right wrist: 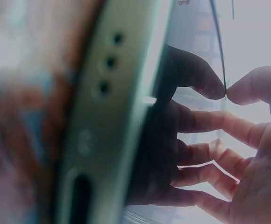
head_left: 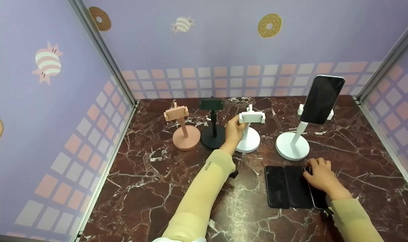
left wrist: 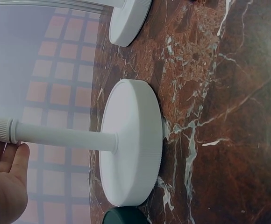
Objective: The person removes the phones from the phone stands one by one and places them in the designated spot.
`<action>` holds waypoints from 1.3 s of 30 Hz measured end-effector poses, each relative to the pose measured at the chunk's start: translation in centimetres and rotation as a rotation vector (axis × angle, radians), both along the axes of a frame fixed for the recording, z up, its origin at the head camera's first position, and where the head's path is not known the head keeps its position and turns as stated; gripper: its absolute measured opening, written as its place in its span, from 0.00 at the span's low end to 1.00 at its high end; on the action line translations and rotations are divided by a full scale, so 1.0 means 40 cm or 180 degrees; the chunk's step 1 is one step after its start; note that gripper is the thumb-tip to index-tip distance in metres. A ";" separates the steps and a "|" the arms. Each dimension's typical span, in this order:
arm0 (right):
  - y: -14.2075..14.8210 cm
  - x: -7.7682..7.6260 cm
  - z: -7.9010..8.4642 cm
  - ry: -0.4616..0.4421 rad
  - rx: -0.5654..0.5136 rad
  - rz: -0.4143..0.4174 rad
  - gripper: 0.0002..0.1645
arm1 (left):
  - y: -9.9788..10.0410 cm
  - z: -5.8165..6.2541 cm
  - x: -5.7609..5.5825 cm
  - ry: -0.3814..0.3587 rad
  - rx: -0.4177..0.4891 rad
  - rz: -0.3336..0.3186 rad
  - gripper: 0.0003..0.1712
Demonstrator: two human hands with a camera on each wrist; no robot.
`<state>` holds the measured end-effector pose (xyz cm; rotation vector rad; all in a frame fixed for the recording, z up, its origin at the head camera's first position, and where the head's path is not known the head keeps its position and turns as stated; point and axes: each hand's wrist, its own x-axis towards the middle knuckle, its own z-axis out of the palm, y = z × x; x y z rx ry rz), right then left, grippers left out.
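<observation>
My left hand (head_left: 235, 131) grips the upper post of a white phone stand (head_left: 252, 117); in the left wrist view, its fingers curl round the ribbed collar above the round base (left wrist: 126, 144). At the front right, three dark phones lie side by side: a left phone (head_left: 277, 188), a middle phone (head_left: 296, 188) and a right phone (head_left: 318, 198). My right hand (head_left: 321, 174) bends over the far end of the right phone, holding it with thumb and fingertips. Close up, the phone's metal edge (right wrist: 112, 112) shows speaker holes, and its glossy screen mirrors the fingers.
A larger white stand (head_left: 292, 146) behind the phones bears an upright phone (head_left: 322, 99). Left of my left hand stand a black stand (head_left: 213, 136) and a pink stand (head_left: 186, 137). Patterned walls (head_left: 224, 50) enclose the marbled table (head_left: 150, 188) at the back and sides.
</observation>
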<state>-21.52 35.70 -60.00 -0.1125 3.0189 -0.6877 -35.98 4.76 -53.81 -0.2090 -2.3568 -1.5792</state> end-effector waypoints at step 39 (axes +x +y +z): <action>0.010 -0.001 0.026 0.0338 -0.0262 -0.0123 0.18 | 0.049 -0.072 0.070 0.0016 0.0451 0.0493 0.08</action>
